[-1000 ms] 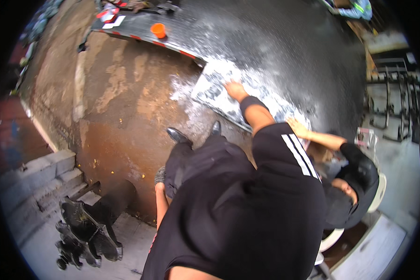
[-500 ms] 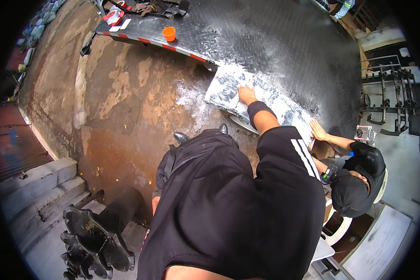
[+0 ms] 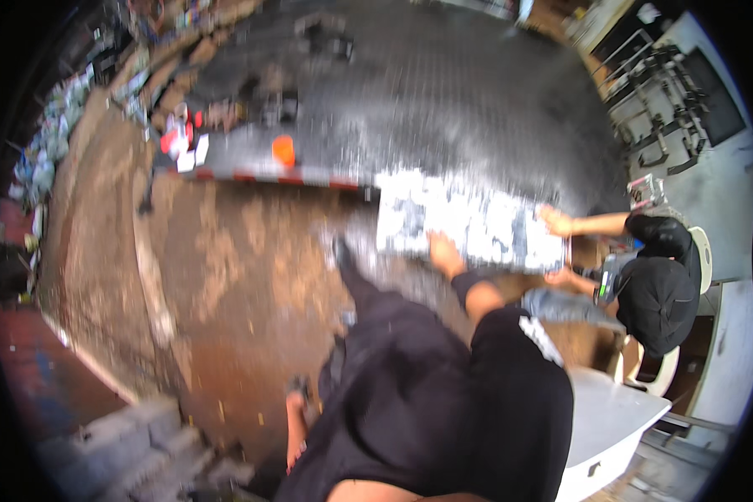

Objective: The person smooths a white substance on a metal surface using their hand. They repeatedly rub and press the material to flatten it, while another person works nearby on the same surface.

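The person's left hand [image 3: 298, 390] hangs low beside the dark clothing, above the brown wet floor [image 3: 251, 335] and well apart from the work; it is blurred, and I cannot tell whether its fingers are open or closed. Farther forward, the right hand [image 3: 443, 249] reaches across the near edge of a white-smeared panel [image 3: 468, 209], left of that edge's middle. The panel lies under these fingertips and spreads beyond them to its far edge and to both sides. Blur hides whether the fingers are flat, curled or gripping something. At the panel's right end, a co-worker in a black cap [image 3: 659, 303] has one hand [image 3: 555, 221] on the surface and another [image 3: 562, 277] near the right near corner. Beyond stretches a black bed [image 3: 443, 92], with an orange cup [image 3: 284, 151] near its red-and-white front edge and red-and-white rolls [image 3: 176, 138] by its left corner.
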The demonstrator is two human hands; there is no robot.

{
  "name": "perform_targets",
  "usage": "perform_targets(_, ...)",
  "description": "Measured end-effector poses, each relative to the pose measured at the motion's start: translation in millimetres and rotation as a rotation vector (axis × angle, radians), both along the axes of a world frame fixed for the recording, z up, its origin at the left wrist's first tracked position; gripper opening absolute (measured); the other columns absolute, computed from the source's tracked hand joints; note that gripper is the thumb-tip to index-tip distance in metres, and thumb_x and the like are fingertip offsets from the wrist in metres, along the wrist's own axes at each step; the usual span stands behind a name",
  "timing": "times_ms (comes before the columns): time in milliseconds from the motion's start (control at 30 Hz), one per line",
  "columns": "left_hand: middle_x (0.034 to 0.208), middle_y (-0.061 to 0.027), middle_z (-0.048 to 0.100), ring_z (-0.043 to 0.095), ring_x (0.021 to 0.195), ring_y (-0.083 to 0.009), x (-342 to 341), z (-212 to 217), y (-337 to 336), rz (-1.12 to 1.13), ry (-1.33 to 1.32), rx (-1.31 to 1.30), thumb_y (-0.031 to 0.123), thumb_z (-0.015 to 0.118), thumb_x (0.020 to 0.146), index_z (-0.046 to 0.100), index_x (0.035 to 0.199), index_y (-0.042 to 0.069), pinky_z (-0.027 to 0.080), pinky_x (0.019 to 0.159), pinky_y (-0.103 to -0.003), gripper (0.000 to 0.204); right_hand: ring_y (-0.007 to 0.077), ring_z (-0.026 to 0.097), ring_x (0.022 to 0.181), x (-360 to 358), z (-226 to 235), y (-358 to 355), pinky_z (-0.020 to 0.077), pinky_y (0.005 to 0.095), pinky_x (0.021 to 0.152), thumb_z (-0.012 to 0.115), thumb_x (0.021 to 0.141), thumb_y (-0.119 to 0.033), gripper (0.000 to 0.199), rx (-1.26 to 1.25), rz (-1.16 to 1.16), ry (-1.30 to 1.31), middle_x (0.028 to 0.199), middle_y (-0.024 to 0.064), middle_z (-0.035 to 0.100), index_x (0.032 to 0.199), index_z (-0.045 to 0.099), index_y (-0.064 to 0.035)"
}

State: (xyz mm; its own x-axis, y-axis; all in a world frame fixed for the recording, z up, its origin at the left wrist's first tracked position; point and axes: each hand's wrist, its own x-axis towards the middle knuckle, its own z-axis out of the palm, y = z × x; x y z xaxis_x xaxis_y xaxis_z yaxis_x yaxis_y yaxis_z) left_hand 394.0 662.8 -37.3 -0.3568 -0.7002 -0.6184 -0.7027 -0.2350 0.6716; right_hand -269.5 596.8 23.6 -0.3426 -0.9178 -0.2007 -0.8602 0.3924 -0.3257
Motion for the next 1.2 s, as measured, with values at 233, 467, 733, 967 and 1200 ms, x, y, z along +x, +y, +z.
perform_targets(233, 0.08, -0.004, 0.064, 0.062, 0.078, -0.0213, -66, 3, -79, 0.512, -0.141, 0.582, 0.031, 0.056, 0.088, 0.07, 0.101, 0.02, 0.053, 0.076, -0.043, 0.022, 0.038, 0.043, 0.136, -46, -10, 34, 0.0327, 0.0434, 0.116, 0.054, 0.076, 0.006, 0.063, -0.27, -0.425, -0.016, 0.148, 0.0186, 0.047, 0.139, 0.052, -0.002)
perform_targets(467, 0.083, -0.0061, 0.065, 0.062, 0.081, -0.0225, -99, 42, -211, 0.359, -0.109, 0.429, 0.029, 0.056, 0.087, 0.07, 0.101, 0.017, 0.052, 0.078, -0.043, 0.023, 0.0336, 0.027, 0.148, -76, -93, 22, 0.0245, 0.0512, 0.119, 0.052, 0.09, -0.01, 0.065, 0.128, -0.752, 0.214, 0.16, 0.0055, 0.033, 0.153, 0.036, -0.0131)
perform_targets(733, 0.086, -0.0085, 0.066, 0.064, 0.085, -0.0239, -43, 102, -290, 0.248, -0.297, 0.389, 0.027, 0.056, 0.085, 0.07, 0.1, 0.014, 0.052, 0.08, -0.044, 0.025, 0.0317, 0.023, 0.149, -41, -89, -20, 0.0168, 0.0641, 0.117, 0.051, 0.094, -0.018, 0.062, 0.18, -0.969, 0.068, 0.161, 0.0018, 0.031, 0.154, 0.036, -0.0149)
perform_targets(967, 0.089, -0.0106, 0.067, 0.065, 0.088, -0.0252, -110, 67, -385, -0.153, -0.374, 0.331, 0.025, 0.056, 0.084, 0.071, 0.1, 0.012, 0.052, 0.081, -0.045, 0.026, 0.031, 0.025, 0.148, -86, -116, 27, 0.0195, 0.067, 0.114, 0.05, 0.091, -0.015, 0.064, 0.148, -0.973, 0.283, 0.161, 0.0016, 0.031, 0.154, 0.036, -0.017)
perform_targets(1200, 0.092, -0.0127, 0.068, 0.065, 0.091, -0.0264, -171, 63, -471, -0.507, -0.555, 0.159, 0.024, 0.056, 0.082, 0.071, 0.1, 0.009, 0.051, 0.083, -0.046, 0.028, 0.0312, 0.026, 0.148, -47, -66, -4, 0.0147, 0.0653, 0.116, 0.055, 0.086, -0.014, 0.066, -0.005, -1.05, 0.046, 0.162, 0.0044, 0.031, 0.151, 0.041, -0.0171)
